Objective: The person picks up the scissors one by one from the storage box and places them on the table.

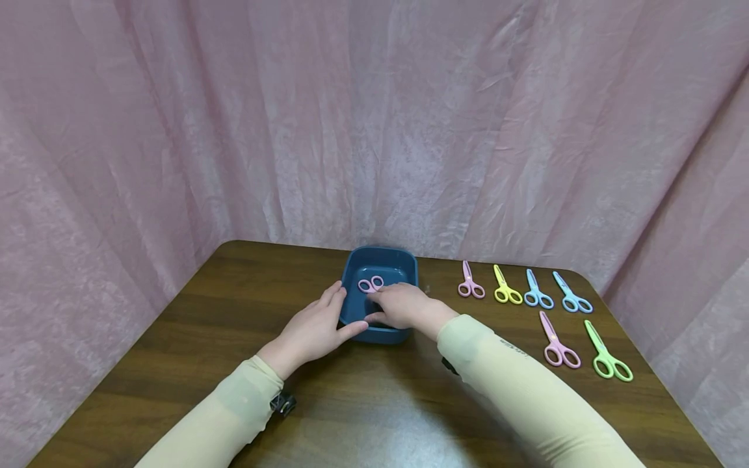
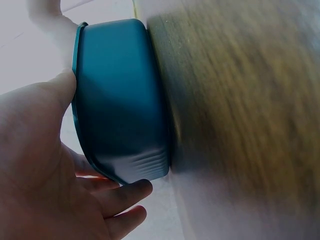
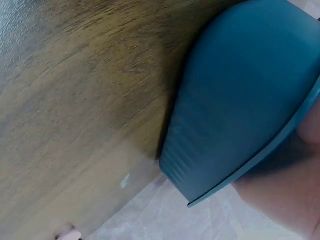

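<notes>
A blue rectangular plastic basin (image 1: 380,335) stands on the table, with pink scissors (image 1: 370,285) in it, handle loops toward the far side. My right hand (image 1: 404,305) reaches over the basin's right rim and pinches the scissors near the blades, which its fingers hide. In the right wrist view the basin wall (image 3: 235,100) hides most of the fingers. My left hand (image 1: 313,328) rests against the basin's left front corner, fingers fairly straight along the outside and thumb at the front rim. The left wrist view shows this hand (image 2: 55,150) beside the basin wall (image 2: 120,100).
On the table's right lie pink scissors (image 1: 467,286), yellow scissors (image 1: 503,289), two blue scissors (image 1: 534,292) (image 1: 569,296), another pink pair (image 1: 554,348) and green scissors (image 1: 603,356). A pink curtain (image 1: 374,130) hangs behind the wooden table (image 1: 263,286).
</notes>
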